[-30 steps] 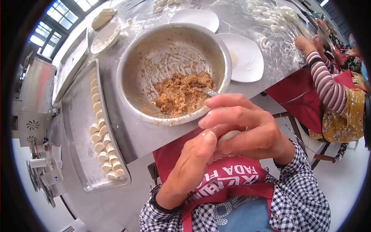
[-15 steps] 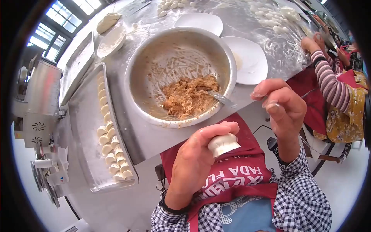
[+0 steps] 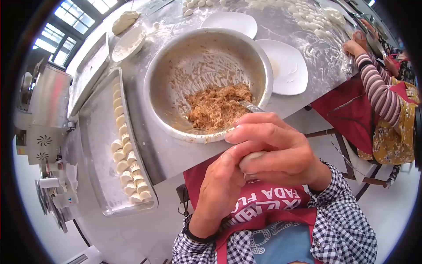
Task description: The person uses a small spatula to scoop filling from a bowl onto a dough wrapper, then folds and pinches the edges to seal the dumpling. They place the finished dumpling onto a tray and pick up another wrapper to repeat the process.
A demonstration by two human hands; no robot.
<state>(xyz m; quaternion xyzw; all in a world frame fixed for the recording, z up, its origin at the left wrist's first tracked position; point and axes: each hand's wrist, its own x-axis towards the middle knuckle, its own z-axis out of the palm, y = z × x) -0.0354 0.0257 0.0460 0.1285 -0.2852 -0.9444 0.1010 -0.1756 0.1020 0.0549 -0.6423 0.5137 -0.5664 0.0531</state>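
Note:
In front of my apron, my left hand (image 3: 222, 182) is closed around a white dumpling (image 3: 253, 156), most of which the fingers hide. My right hand (image 3: 281, 147) lies over the same dumpling from the other side, its fingers bent and pressed against it. Just beyond both hands stands a large metal bowl (image 3: 154, 94) with brown minced filling (image 3: 217, 108) in it. A metal spoon (image 3: 250, 106) leans in the filling, its handle partly behind my right hand. To the left, a metal tray (image 3: 99, 149) carries rows of pleated dumplings (image 3: 130, 169) along its right side.
White plates (image 3: 290, 72) lie behind and right of the bowl. A small flour bowl (image 3: 128, 44), a dough lump (image 3: 125, 22) and another tray (image 3: 90, 70) are at the back left. Dough pieces (image 3: 310, 22) cover the far right, near a co-worker's striped sleeve (image 3: 380, 86).
My right hand has come down and left from beside the bowl onto the dumpling in my left hand. The dumpling, earlier in plain sight, is now mostly covered.

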